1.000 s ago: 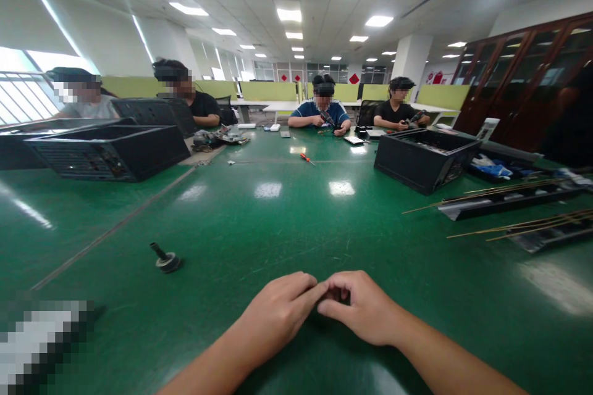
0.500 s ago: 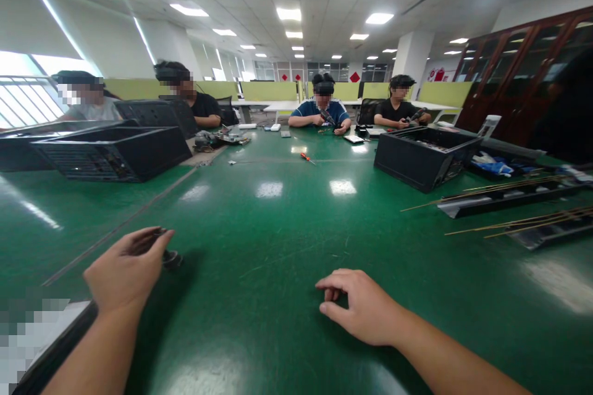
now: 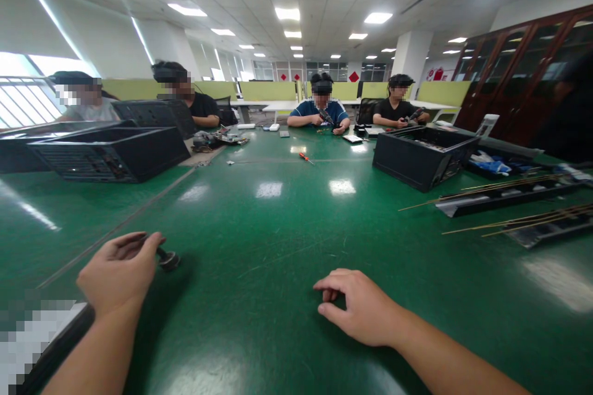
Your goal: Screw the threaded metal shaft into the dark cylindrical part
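Left hand (image 3: 118,271) pinches the small black round-based stem (image 3: 167,258); a loose pinch could topple it. Right hand (image 3: 365,305), well right of it, half-curled, contents unclear.

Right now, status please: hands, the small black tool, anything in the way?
Left hand grips black stubby tool by stem. Right hand curled on green table, contents unclear. Nothing blocks them.

My left hand (image 3: 118,271) touches a knob (image 3: 167,259) on the table (image 3: 278,228). My right hand (image 3: 361,305) rests well to its right.
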### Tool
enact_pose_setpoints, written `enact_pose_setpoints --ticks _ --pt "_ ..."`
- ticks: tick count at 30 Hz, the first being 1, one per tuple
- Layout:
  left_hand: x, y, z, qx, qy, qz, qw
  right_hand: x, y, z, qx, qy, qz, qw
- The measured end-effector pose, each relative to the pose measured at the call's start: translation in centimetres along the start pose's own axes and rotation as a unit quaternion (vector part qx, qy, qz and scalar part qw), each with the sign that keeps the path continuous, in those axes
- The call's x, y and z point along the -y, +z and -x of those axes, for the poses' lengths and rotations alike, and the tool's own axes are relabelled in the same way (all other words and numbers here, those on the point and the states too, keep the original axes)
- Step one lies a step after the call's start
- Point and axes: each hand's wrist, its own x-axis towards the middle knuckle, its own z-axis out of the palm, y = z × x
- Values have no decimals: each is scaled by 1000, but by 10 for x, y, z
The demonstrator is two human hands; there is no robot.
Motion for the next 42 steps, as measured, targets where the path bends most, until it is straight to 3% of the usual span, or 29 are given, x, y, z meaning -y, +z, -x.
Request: enact_pose_setpoints --ticks 6,14,20,24,29,32,37,40,42 --pt "-15 -7 8 -34 -27 6 999 0 -1 0 4 -2 6 1000" --pt "-19 -8 12 -24 -20 21 999 -1 0 0 3 -9 8 1000" --pt "-10 -10 3 42 -51 -104 992 0 -1 1 4 -12 13 1000" --pt "-5 -12 -7 136 -70 -201 968 1 -2 2 4 -16 14 1000" --pt "-6 -12 -18 240 -45 -259 935 1 -4 2 2 -16 15 1000" --pt "-12 -17 -18 269 -25 -286 919 1 -4 2 -1 -16 18 1000" --pt "-42 -16 15 304 100 -286 903 -3 -3 0 -36 17 18 999" --pt "-65 -1 51 352 175 -183 901 -6 -3 -1 -69 52 8 996" --pt "-80 9 78 407 228 -102 879 -6 -4 -1 -84 69 -3 994"
